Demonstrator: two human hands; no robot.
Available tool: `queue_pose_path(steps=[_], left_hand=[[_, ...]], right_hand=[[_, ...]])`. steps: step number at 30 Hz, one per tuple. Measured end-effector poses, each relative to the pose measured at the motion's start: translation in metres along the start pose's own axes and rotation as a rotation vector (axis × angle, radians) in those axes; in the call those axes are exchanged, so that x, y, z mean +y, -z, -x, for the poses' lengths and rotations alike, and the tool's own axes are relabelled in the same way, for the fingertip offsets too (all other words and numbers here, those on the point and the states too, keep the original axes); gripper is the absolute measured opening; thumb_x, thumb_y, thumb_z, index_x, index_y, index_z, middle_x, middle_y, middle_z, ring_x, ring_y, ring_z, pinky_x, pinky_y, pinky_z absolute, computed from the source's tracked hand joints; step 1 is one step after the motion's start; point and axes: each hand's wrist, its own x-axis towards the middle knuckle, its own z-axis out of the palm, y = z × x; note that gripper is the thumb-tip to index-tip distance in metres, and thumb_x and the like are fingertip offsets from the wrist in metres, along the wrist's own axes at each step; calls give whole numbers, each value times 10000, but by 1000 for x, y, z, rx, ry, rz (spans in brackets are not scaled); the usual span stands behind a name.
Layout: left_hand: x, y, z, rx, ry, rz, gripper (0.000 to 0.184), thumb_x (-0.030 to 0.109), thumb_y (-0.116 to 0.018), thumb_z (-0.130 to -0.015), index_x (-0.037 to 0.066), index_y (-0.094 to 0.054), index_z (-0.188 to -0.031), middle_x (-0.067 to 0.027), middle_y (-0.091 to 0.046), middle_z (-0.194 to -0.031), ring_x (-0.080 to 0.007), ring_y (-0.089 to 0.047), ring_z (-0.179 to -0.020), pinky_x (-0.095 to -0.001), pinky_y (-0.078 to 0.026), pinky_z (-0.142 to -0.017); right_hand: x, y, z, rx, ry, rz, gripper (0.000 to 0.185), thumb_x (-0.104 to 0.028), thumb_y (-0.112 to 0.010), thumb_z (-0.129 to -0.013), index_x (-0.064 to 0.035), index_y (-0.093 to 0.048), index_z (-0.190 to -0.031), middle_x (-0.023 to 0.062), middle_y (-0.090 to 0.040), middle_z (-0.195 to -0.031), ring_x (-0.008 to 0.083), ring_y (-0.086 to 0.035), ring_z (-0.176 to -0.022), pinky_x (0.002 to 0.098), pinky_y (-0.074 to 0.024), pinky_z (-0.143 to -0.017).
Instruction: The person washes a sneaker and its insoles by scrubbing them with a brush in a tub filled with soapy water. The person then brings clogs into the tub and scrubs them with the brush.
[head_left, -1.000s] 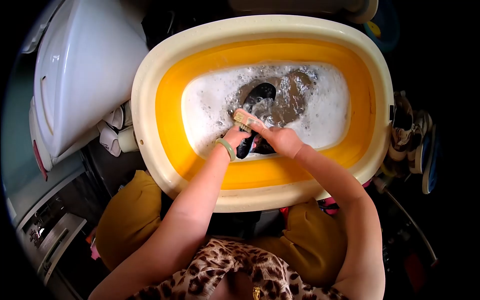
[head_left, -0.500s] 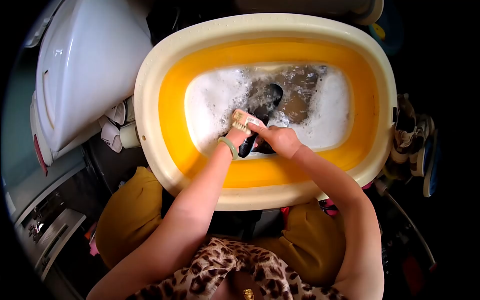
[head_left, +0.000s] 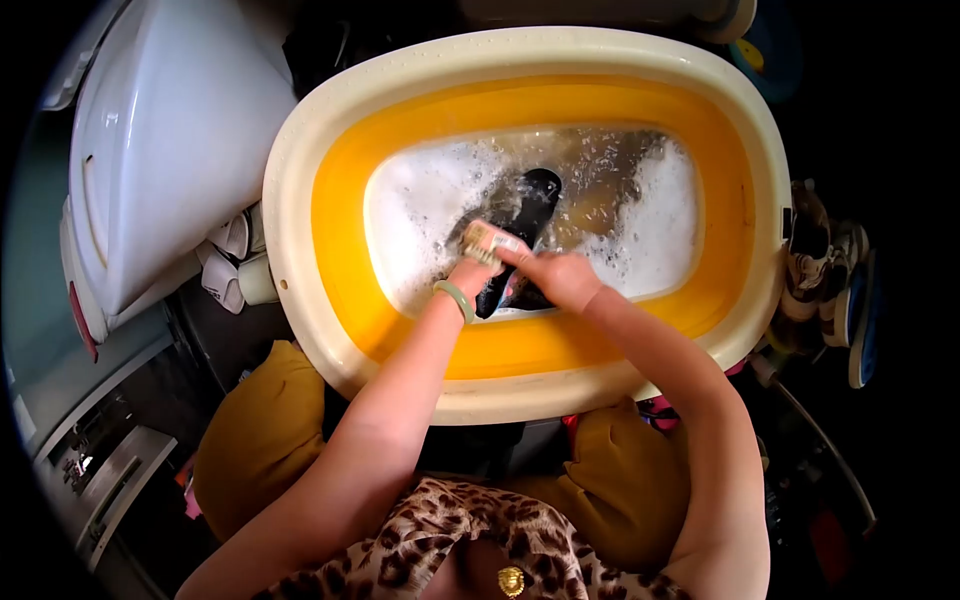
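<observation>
A black shoe (head_left: pixel 541 197) lies slantwise in the soapy water, its long dark shape partly under the brush and my hands. My right hand (head_left: pixel 562 279) is closed on a pink scrub brush (head_left: pixel 492 238) with pale bristles, held over the shoe's left edge. My left hand (head_left: pixel 474 276), with a green bangle at the wrist, grips the near part of the shoe just below the brush. Its fingers are partly hidden. Around them is the yellow and cream wash tub (head_left: pixel 520 400), with white suds on both sides of murky water.
A white basin (head_left: pixel 180 150) stands tilted at the left, with white slippers (head_left: pixel 222 276) beside it. Several shoes (head_left: pixel 828 270) stand right of the tub. My knees, in mustard trousers (head_left: pixel 262 430), flank the tub's near rim.
The brush shifts only slightly, staying at the shoe. Water around the shoe is more stirred, suds have moved, and more of the shoe's dark surface shows. Both hands keep their hold.
</observation>
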Motion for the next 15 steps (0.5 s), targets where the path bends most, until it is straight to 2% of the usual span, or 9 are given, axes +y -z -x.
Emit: queue_pose_path(steps=[1,3,6,9,10,11,12,14,15], left_hand=[[12,-9,13,18,47,3,292,19,-533,-854,73,-486,-1137,-121,-618,-859,-217,-591,-653,-329,-509,-553],[33,-30,37,25,102,55,302,20,-522,-860,79,-491,-1155,-111,-624,-852,-202,-586,-660,-323,-505,-567],[32,-29,33,27,118,-14,305,26,-523,-863,75,-484,-1162,-111,-629,-855,-200,-586,-665,-321,-500,-576],[27,-26,24,92,86,-58,298,38,-524,-869,73,-481,-1162,-114,-632,-858,-204,-589,-664,-324,-496,-572],[30,-27,28,74,116,-5,301,38,-532,-865,66,-483,-1160,-116,-632,-861,-209,-594,-656,-329,-498,-561],[33,-27,32,59,147,48,303,38,-539,-861,60,-485,-1158,-118,-633,-864,-214,-600,-648,-334,-500,-549],[37,-28,36,44,179,99,306,38,-546,-857,53,-487,-1157,-120,-633,-867,-220,-606,-640,-339,-502,-538],[28,-30,32,51,131,145,297,27,-538,-858,53,-496,-1151,-122,-631,-862,-218,-608,-651,-335,-506,-544],[26,-30,32,47,78,191,289,16,-530,-859,52,-504,-1145,-124,-629,-858,-216,-610,-661,-331,-511,-550]], right_hand=[[4,-3,-4,-85,-3,48,548,-137,-511,-801,-416,-454,-1270,86,-590,-693,259,-612,-605,383,-487,-510],[42,1,-13,-53,-50,109,570,-134,-481,-837,-419,-372,-1319,108,-610,-756,285,-620,-636,386,-492,-528],[80,27,-13,206,-183,45,548,-134,-441,-859,-406,-366,-1328,112,-629,-782,289,-617,-632,380,-490,-547],[68,45,0,47,-349,-66,557,-127,-436,-855,-393,-363,-1339,108,-616,-745,279,-610,-620,376,-485,-540],[49,36,5,28,-259,-147,569,-120,-442,-842,-385,-371,-1341,109,-597,-704,275,-605,-605,370,-486,-537],[28,19,7,46,-133,28,567,-118,-442,-843,-385,-377,-1339,106,-594,-717,270,-605,-614,363,-485,-532],[3,17,13,80,-3,-118,567,-117,-443,-845,-398,-379,-1334,108,-605,-761,270,-617,-653,368,-492,-553],[-2,-14,16,50,95,-121,547,-118,-454,-852,-407,-409,-1313,95,-598,-737,278,-602,-601,371,-495,-537],[10,-11,11,-62,1,-18,552,-128,-454,-855,-436,-391,-1310,93,-605,-780,281,-604,-606,384,-493,-538]])
